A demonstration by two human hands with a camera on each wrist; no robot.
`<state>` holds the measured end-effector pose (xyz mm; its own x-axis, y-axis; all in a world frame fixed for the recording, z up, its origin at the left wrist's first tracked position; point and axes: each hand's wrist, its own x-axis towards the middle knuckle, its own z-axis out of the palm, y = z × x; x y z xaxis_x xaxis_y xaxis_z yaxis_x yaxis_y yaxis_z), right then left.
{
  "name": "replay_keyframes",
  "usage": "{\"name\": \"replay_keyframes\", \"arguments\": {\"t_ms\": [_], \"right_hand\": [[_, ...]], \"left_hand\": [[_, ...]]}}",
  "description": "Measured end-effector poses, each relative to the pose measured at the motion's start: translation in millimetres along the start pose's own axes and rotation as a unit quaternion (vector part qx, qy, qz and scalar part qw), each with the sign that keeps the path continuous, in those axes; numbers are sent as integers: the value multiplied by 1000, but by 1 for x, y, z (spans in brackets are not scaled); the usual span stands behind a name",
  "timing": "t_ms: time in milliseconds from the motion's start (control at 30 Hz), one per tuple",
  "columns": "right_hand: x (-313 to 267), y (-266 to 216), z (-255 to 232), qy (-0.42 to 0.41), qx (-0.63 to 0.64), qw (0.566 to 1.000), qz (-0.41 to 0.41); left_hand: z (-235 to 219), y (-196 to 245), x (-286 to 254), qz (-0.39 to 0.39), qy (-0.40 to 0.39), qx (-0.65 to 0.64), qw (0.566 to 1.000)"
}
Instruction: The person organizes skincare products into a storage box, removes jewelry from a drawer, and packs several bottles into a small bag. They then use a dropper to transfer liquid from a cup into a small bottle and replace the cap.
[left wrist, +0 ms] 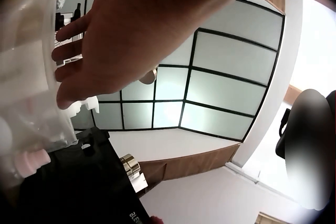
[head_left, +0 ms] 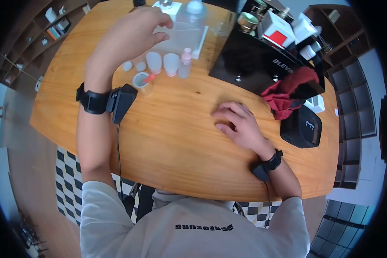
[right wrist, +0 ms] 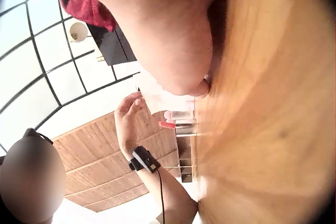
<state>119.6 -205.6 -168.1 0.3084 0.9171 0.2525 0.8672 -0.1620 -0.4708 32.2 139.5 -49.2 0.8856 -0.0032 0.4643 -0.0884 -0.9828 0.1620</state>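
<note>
The left hand (head_left: 137,34) is raised at the table's back left, over the area beside a translucent container (head_left: 182,38); its fingers are bent loosely and nothing shows between them. In the left wrist view that hand (left wrist: 110,50) overlaps the edge of the translucent container (left wrist: 31,71); whether they touch I cannot tell. Below it in the head view stand two white bottles with pink caps (head_left: 171,64), a pink-topped bottle (head_left: 185,64) and a cup (head_left: 142,82) with a red item. The right hand (head_left: 241,124) rests on the wooden table (head_left: 172,142), fingers loosely curved, holding nothing.
A black box (head_left: 249,64) carrying several cosmetics stands at the back right. Dark red cloth (head_left: 284,96) hangs over its front corner, beside a black device (head_left: 301,127). Small white round items (head_left: 127,66) lie left of the bottles.
</note>
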Motion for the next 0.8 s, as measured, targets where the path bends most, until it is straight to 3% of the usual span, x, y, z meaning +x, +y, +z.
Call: {"name": "replay_keyframes", "arguments": {"t_ms": [100,133,233,300,400,633,700,733,800], "right_hand": [[34,-4,8,-12,32,999,8],[48,-6,8,18,21,999,-20],[87,-31,-5,87,32,996,16],[114,-43,-15,106,19,994,-4],[148,-60,-26,135,-140,981,-26],[166,-51,-20,27,-241,970,-5],[163,-59,-33,6,-263,964,30],[161,-63,-42,4,-265,964,32],[157,-75,-61,102,-223,969,9]], "left_hand": [[10,-12,-6,-17,-22,7,1000],[11,-13,-7,-20,-24,9,999],[11,-11,-6,5,-9,26,1000],[5,-3,-4,12,16,11,1000],[10,-9,-2,24,13,32,999],[10,-9,1,-14,-19,35,999],[10,-14,4,41,-26,61,997],[13,-14,4,41,-25,58,997],[19,-15,2,43,29,2,999]]}}
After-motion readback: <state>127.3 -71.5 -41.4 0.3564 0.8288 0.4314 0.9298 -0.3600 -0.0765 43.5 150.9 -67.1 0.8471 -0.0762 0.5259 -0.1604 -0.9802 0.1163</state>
